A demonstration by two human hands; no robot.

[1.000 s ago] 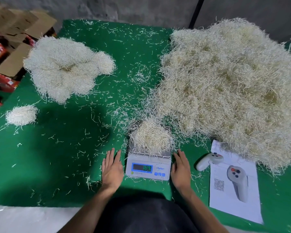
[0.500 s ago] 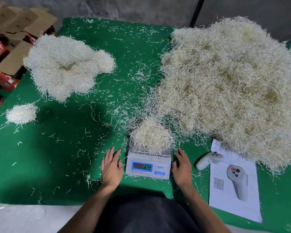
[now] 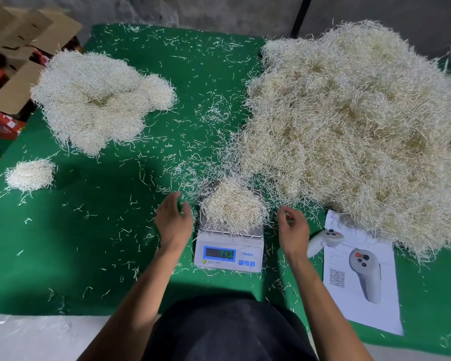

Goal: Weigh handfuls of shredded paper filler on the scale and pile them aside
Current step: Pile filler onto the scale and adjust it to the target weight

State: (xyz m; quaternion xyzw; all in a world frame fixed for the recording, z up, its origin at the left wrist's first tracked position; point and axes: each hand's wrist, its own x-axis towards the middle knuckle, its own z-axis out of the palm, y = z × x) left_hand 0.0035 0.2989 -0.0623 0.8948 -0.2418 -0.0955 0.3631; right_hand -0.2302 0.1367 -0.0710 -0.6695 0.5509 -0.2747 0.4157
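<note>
Filler handful (image 3: 233,208) on scale (image 3: 228,252), between both hands' fingers (image 3: 184,208), untouched.

A small mound of pale shredded paper filler (image 3: 233,208) sits on the white scale (image 3: 228,252). 1 big heap (image 3: 357,131) lies right, 2 weighed piles (image 3: 97,100) left.

We're looking at the green table (image 3: 94,256): the scale (image 3: 228,252) is sitting near its front edge, a huge filler heap (image 3: 354,126) behind-right of it, weighed piles (image 3: 97,100) far left, a printed sheet (image 3: 362,277) just right.
</note>
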